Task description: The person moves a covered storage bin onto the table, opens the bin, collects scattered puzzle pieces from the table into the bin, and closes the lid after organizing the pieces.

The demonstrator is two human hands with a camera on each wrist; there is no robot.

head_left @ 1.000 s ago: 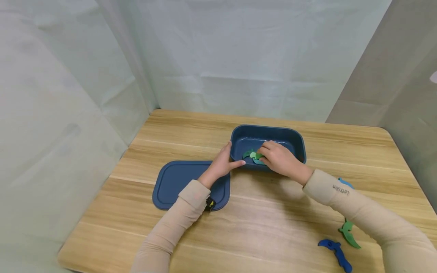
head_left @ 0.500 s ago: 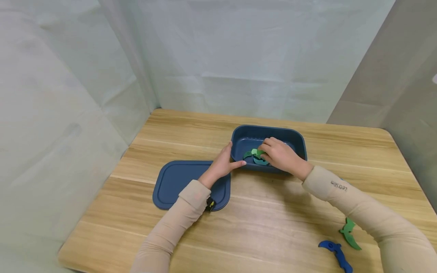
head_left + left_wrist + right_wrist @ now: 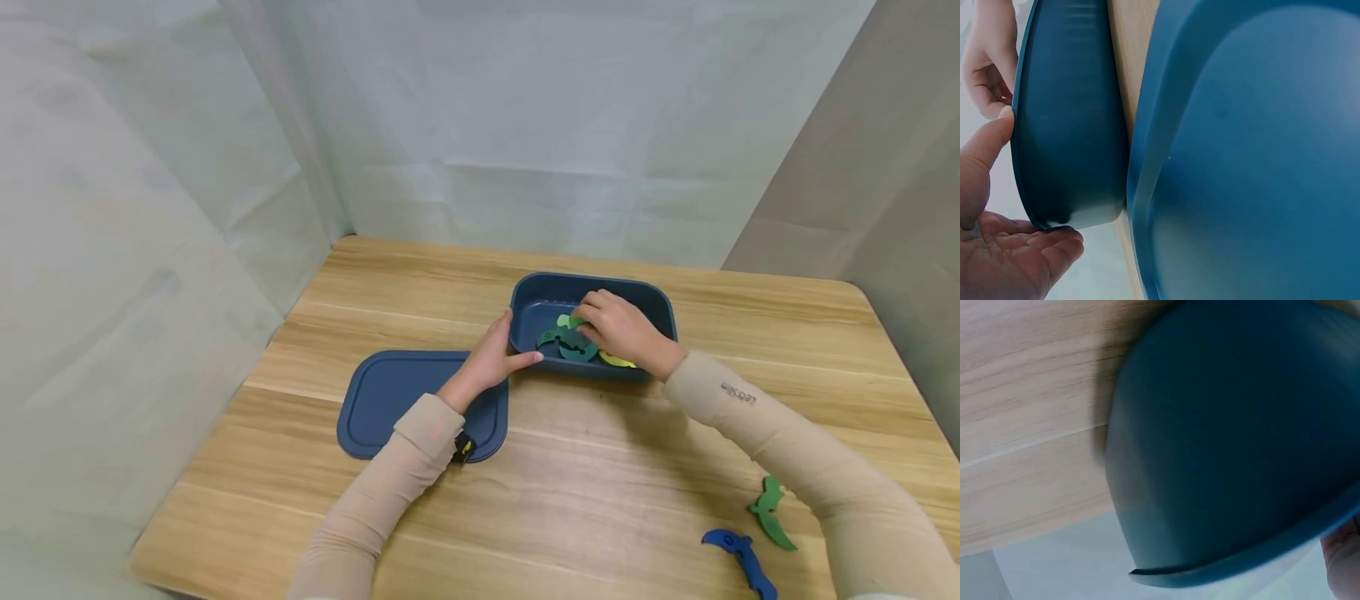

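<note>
Two straight fingers (image 3: pixel 521 359) against box (image 3: pixel 540 287)

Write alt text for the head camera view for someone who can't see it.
A right hand reaches into a blue box of green pieces while the left hand steadies its wall. The lid lies left on the table; two pieces lie near right.

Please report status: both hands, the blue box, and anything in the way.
Left hand braces blue box at its left end. Right hand inside box, on green pieces; grip unclear. Lid flat beside box. Nothing in the way.
</note>
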